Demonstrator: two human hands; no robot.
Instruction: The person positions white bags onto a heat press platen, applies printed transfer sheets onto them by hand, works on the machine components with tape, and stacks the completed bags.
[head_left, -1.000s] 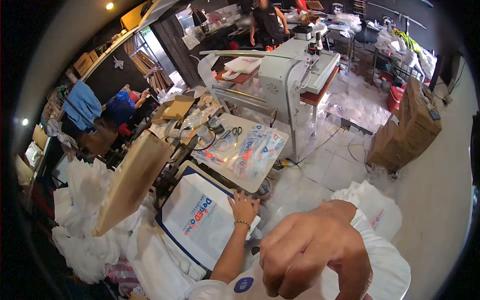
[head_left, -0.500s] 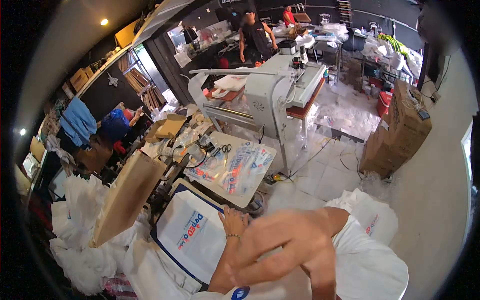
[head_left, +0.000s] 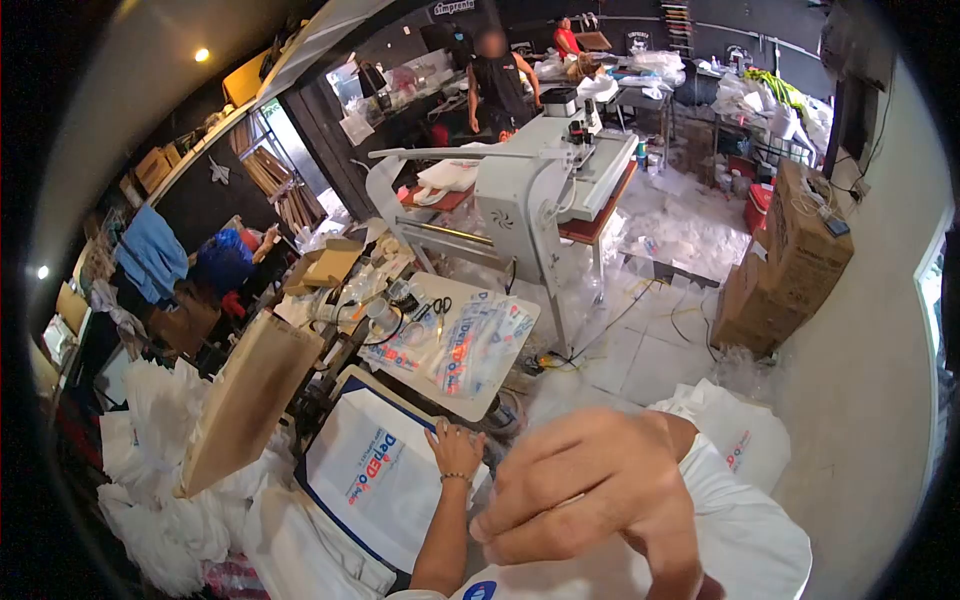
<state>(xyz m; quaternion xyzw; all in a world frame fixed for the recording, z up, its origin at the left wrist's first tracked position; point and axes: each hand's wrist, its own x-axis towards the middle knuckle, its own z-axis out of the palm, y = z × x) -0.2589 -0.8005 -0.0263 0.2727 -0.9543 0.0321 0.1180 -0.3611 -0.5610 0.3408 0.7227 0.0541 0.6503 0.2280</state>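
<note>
My left hand (head_left: pixel 456 447), with a bead bracelet at the wrist, lies with fingers spread on the right edge of a white printed cloth (head_left: pixel 330 465). Blue and red lettering runs across this cloth, and a dark blue border shows around it. Close to the camera, my right hand (head_left: pixel 590 490) is raised with its fingers half bent and the thumb apart. Nothing shows in it, though its palm side is hidden. Below it is white cloth with a round blue mark (head_left: pixel 480 590).
A scorched tan board (head_left: pixel 250 405) stands tilted left of the cloth. Beyond lies a small table (head_left: pixel 480 400) with printed transfer sheets and scissors (head_left: pixel 442 305). A large grey machine (head_left: pixel 515 210), cardboard boxes (head_left: pixel 790 270), white cloth piles (head_left: pixel 150 480) and two people (head_left: pixel 497 90) are around.
My right hand has moved slightly down and right, its fingers closer together. My left hand keeps its place on the cloth. The view has shifted slightly.
</note>
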